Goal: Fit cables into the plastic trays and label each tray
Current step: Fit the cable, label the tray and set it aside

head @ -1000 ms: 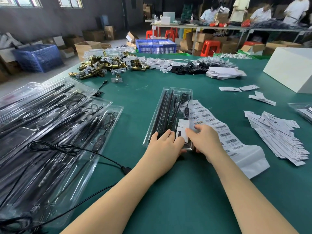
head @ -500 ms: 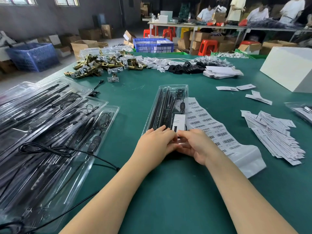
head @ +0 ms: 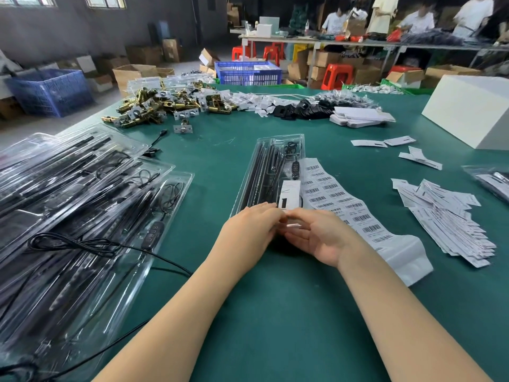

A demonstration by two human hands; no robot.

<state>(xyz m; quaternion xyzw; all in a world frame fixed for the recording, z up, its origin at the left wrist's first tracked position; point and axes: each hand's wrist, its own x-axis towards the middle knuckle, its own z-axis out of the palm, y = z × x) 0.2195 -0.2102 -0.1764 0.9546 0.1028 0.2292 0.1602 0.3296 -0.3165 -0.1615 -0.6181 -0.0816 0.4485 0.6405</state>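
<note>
While the tray runs lengthwise away from the person (slightly right-tilted), 2 hands meet at its near end: left hand flat, right hand pinching a small label.

Two hands over one tray mid-counter, one barcode sheet beside it, one white box far right, two blue crates, at least three red stools, and four people at the back bench.
</note>
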